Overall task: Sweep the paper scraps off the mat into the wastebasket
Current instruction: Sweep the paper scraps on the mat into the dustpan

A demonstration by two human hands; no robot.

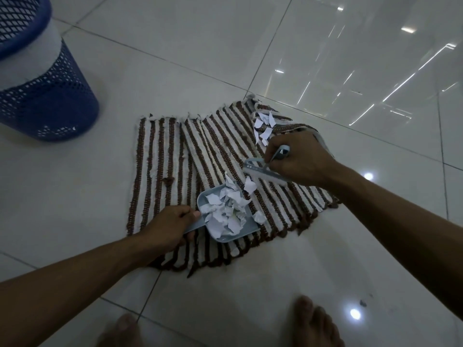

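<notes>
1. The right hand [299, 159] is closed tight around the handle of a small blue brush [265, 170]. The bristles point down at the mat [160, 156], just beside the pile in the pan.
2. The left hand [170, 225] is closed around the short handle of a little blue dustpan [226, 234]. The pan sits flat on the mat with its open side facing the brush.
3. Both arms reach forward and down from a person who stands bent over the floor. Bare toes show at the bottom of the view.
4. The paper scraps in the pan [225, 209] are heaped up high. A few bits lie on the mat right at the pan's edge.
5. More loose scraps [263, 126] lie near the far corner of the mat, beyond the right hand.
6. I think the scraps are very light and crinkly. A quick move or a puff of air could send them flying, so soft, short sweeps look best.
7. The mat looks soft and bumpy, so bits may catch in it.
8. The pan should be held by its handle and kept level, because it is full.
9. The blue wastebasket [47, 96] stands on the floor, well apart from the mat, off to the left.
</notes>
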